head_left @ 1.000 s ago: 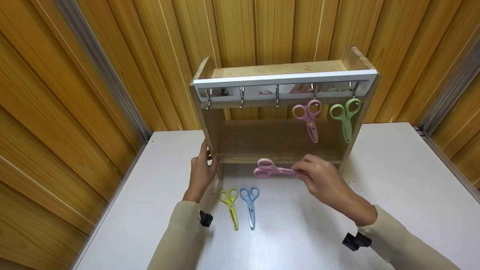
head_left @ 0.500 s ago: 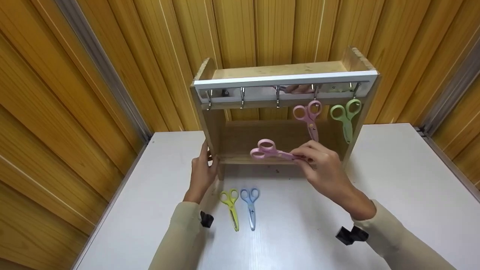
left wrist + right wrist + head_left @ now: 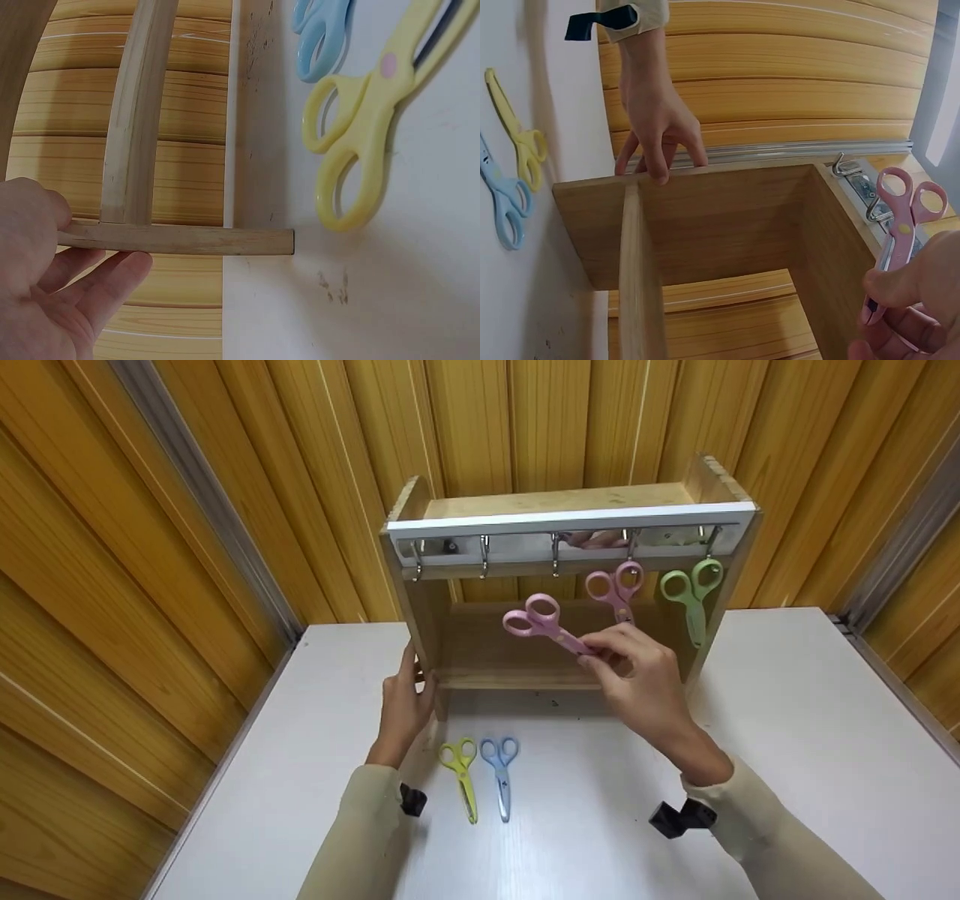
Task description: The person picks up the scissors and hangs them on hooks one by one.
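Note:
My right hand (image 3: 645, 675) pinches a pair of pink scissors (image 3: 551, 622) by the blade end, handles pointing up and left, in front of the wooden rack (image 3: 517, 682). In the right wrist view the pink scissors (image 3: 904, 214) overlap the hook strip. My left hand (image 3: 405, 705) grips the rack's left side panel, thumb and fingers on opposite faces in the left wrist view (image 3: 176, 238). A second pair of pink scissors (image 3: 616, 589) and green scissors (image 3: 691, 596) hang from the two rightmost hooks. Yellow scissors (image 3: 463, 780) and blue scissors (image 3: 501, 776) lie on the table.
Bare metal hooks (image 3: 556, 555) line the left and middle of the rack's white-edged strip (image 3: 517, 519). The rack stands on a white table (image 3: 585, 825), with wood-slat walls (image 3: 510, 420) behind and at the sides.
My right hand has lifted the pink scissors from low before the rack up toward hook level, and their handles have tilted upward. The left hand has stayed on the side panel.

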`<action>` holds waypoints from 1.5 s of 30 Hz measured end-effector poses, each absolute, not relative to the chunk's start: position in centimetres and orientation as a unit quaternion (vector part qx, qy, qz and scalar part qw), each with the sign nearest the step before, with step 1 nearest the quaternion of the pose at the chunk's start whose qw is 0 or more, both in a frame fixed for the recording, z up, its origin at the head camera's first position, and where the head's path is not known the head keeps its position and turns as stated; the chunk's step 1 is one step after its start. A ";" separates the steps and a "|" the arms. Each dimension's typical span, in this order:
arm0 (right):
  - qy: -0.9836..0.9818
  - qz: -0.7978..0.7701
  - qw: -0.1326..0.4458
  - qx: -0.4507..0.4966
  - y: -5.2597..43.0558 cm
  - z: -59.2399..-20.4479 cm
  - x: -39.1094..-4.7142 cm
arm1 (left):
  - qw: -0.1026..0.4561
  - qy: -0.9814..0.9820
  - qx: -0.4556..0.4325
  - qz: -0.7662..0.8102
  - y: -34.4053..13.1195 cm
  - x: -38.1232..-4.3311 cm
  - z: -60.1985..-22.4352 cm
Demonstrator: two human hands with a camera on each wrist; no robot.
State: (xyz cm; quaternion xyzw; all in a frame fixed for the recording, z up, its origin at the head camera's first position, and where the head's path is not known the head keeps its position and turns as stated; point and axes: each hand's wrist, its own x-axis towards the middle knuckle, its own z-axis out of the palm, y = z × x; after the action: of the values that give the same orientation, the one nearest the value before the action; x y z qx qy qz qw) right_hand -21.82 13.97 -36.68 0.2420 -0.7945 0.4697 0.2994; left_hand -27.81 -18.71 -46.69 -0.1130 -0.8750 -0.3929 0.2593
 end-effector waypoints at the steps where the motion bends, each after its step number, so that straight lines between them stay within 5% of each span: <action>1: -0.792 0.475 0.299 0.239 13.9 -36.7 -21.9 | 0.260 -0.875 -0.114 -0.393 -18.7 -27.8 -46.7; 45: -0.788 0.535 0.266 0.151 12.1 -38.9 -23.8 | 0.262 -0.870 -0.112 -0.403 -18.8 -27.9 -46.8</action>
State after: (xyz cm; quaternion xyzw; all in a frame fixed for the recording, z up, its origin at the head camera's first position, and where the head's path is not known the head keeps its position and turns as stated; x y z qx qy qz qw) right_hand -23.80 12.08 -38.92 0.1508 -0.7877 0.5348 0.2661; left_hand -27.86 -18.82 -46.83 -0.1119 -0.8700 -0.4026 0.2618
